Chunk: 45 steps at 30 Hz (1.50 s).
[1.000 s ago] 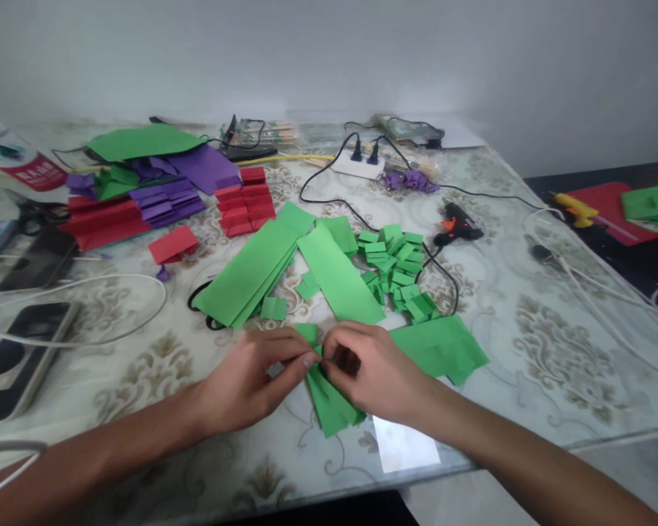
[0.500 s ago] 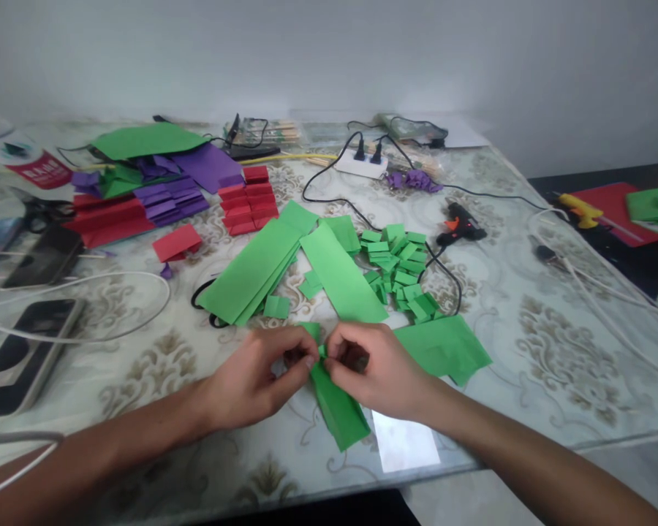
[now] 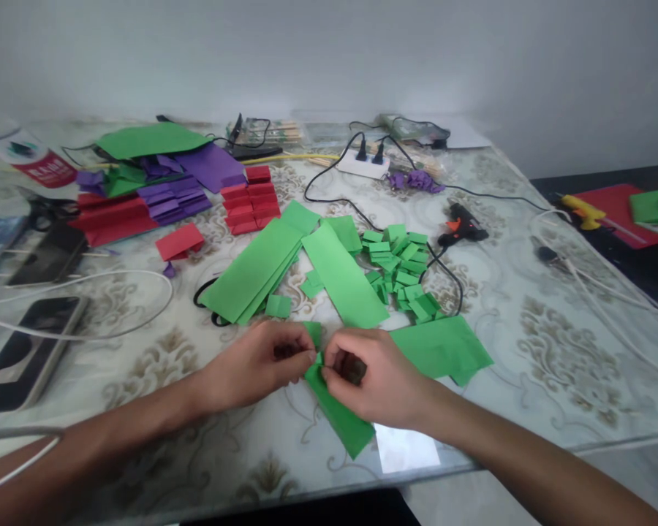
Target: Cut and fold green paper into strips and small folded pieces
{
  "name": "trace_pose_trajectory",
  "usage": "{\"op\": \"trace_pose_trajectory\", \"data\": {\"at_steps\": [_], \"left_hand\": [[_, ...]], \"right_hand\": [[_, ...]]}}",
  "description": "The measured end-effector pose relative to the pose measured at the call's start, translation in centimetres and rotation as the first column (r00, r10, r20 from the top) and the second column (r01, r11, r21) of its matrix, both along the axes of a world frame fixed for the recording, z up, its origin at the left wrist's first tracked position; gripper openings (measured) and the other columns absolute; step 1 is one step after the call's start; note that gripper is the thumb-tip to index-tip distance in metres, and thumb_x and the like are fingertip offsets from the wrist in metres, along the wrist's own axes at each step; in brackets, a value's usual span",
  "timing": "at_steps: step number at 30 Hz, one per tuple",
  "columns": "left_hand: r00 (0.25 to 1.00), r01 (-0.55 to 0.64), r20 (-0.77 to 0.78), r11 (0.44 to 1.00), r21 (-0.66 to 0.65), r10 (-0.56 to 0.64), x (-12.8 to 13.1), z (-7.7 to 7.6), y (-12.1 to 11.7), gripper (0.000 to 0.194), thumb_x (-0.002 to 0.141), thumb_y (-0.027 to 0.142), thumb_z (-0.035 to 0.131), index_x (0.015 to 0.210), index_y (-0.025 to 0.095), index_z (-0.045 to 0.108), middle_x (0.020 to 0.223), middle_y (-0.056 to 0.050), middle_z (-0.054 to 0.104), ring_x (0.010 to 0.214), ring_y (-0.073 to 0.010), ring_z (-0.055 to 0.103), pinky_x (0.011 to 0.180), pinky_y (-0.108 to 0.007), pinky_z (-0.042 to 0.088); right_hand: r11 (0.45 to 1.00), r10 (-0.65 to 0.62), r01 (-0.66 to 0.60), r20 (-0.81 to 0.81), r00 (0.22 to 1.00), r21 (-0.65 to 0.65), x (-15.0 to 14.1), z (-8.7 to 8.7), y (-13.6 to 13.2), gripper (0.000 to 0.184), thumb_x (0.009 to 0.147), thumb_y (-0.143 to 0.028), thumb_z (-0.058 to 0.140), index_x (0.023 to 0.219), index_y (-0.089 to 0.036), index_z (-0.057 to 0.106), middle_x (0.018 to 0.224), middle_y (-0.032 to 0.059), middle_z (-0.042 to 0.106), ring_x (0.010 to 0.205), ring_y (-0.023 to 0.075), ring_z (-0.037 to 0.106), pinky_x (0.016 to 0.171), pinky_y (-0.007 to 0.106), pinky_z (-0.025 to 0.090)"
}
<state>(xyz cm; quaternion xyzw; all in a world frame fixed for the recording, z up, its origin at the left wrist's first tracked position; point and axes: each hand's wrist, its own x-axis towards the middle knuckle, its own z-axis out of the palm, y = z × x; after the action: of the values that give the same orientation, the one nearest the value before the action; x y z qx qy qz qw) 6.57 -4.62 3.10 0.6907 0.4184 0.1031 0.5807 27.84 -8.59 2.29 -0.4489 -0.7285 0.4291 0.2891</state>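
Between my two hands is a green paper strip (image 3: pixel 343 416), slanting toward the table's front edge. My left hand (image 3: pixel 263 361) pinches it from the left, thumb and forefinger together. From the right, my right hand (image 3: pixel 376 372) pinches the same strip, its fingertips close to the left ones. A small folded bit of green paper shows at the fingertips. Just beyond lie a long green strip (image 3: pixel 345 277) and a stack of green strips (image 3: pixel 257 267). A heap of small green folded pieces (image 3: pixel 400 263) sits behind my right hand, and a wider green sheet (image 3: pixel 444 347) lies beside it.
A black glue gun (image 3: pixel 463 225) and white power strip (image 3: pixel 363 164) stand behind, with cables trailing. Red folded paper (image 3: pixel 251 201), purple folded paper (image 3: pixel 174 199), scissors (image 3: pixel 44 208) and a phone (image 3: pixel 27 354) with a white cable are leftward. A yellow glue gun (image 3: pixel 581 210) lies far right.
The green strip's near end has shifted slightly right and toward me. Both hands have moved a little, still pinching the strip; the view has shifted slightly.
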Motion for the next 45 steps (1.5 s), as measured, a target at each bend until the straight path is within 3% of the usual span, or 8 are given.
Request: {"op": "trace_pose_trajectory", "data": {"at_steps": [3, 9, 17, 28, 33, 37, 45], "left_hand": [[0.999, 0.035, 0.029, 0.998, -0.058, -0.034, -0.2, -0.1, 0.2, 0.018, 0.091, 0.026, 0.060, 0.077, 0.015, 0.063, 0.064, 0.003, 0.057, 0.060, -0.0111, 0.051, 0.056, -0.022, 0.039], [0.995, 0.098, 0.013, 0.994, -0.039, -0.097, -0.5, -0.3, 0.2, 0.013, 0.089, 0.022, 0.061, 0.077, 0.015, 0.064, 0.062, 0.005, 0.052, 0.058, -0.0094, 0.044, 0.053, -0.021, 0.034], [0.990, 0.134, 0.048, 0.991, -0.004, -0.133, -0.3, 0.1, 0.3, 0.019, 0.093, 0.023, 0.056, 0.076, 0.016, 0.061, 0.064, 0.004, 0.055, 0.061, -0.0106, 0.049, 0.057, -0.022, 0.037], [0.983, 0.182, -0.030, 0.983, -0.013, -0.182, -0.6, 0.1, 0.3, 0.016, 0.092, 0.022, 0.059, 0.078, 0.017, 0.065, 0.064, 0.003, 0.062, 0.061, -0.0112, 0.053, 0.056, -0.021, 0.038], [0.990, 0.132, 0.048, 0.991, -0.004, -0.131, -0.4, -0.4, -0.2, 0.011, 0.093, 0.024, 0.061, 0.084, 0.017, 0.063, 0.067, 0.005, 0.056, 0.061, -0.0104, 0.050, 0.057, -0.021, 0.039], [0.991, 0.044, 0.122, 0.999, 0.024, -0.046, -0.3, -0.3, -0.6, 0.006, 0.094, 0.025, 0.061, 0.095, 0.019, 0.061, 0.077, 0.003, 0.060, 0.068, -0.0117, 0.056, 0.062, -0.022, 0.045], [0.989, 0.137, 0.020, 0.953, 0.269, -0.147, -0.2, 0.5, -1.0, 0.009, 0.086, 0.013, 0.064, 0.092, 0.019, 0.063, 0.083, 0.001, 0.066, 0.071, -0.0120, 0.060, 0.067, -0.023, 0.047]], "right_hand": [[0.999, 0.020, -0.020, 0.012, 1.000, 0.028, 0.1, 0.4, 0.1, 0.010, 0.078, -0.011, 0.063, 0.074, -0.018, 0.058, 0.069, -0.0031, 0.060, 0.059, 0.0090, 0.054, 0.059, 0.022, 0.041], [0.996, 0.093, -0.094, 0.081, 0.992, 0.005, 0.3, 1.1, 0.3, 0.009, 0.078, -0.011, 0.064, 0.076, -0.018, 0.060, 0.071, -0.0029, 0.062, 0.061, 0.0096, 0.055, 0.061, 0.023, 0.040], [0.986, 0.162, -0.166, 0.120, 0.979, 0.021, 0.5, 1.0, 0.4, 0.010, 0.082, -0.012, 0.064, 0.077, -0.019, 0.059, 0.072, -0.0032, 0.061, 0.063, 0.0098, 0.055, 0.062, 0.022, 0.041], [0.967, 0.234, -0.250, 0.200, 0.951, 0.056, 1.2, 1.4, 0.6, 0.006, 0.091, -0.016, 0.064, 0.086, -0.018, 0.065, 0.077, -0.0020, 0.068, 0.070, 0.0114, 0.061, 0.070, 0.025, 0.043], [0.979, 0.205, -0.201, 0.157, 0.966, -0.042, 1.0, 1.7, 0.7, 0.006, 0.087, -0.016, 0.065, 0.082, -0.018, 0.064, 0.074, -0.0027, 0.066, 0.066, 0.0103, 0.060, 0.063, 0.023, 0.043], [0.977, 0.133, -0.121, 0.060, 0.989, -0.174, 0.8, 1.5, 0.6, 0.007, 0.085, -0.015, 0.063, 0.078, -0.018, 0.062, 0.069, -0.0033, 0.064, 0.059, 0.0090, 0.057, 0.057, 0.021, 0.043], [0.948, 0.076, -0.092, -0.063, 0.995, -0.306, 0.3, 0.5, 0.2, 0.007, 0.080, -0.012, 0.064, 0.079, -0.018, 0.060, 0.065, -0.0042, 0.060, 0.057, 0.0091, 0.054, 0.053, 0.020, 0.041]]}}
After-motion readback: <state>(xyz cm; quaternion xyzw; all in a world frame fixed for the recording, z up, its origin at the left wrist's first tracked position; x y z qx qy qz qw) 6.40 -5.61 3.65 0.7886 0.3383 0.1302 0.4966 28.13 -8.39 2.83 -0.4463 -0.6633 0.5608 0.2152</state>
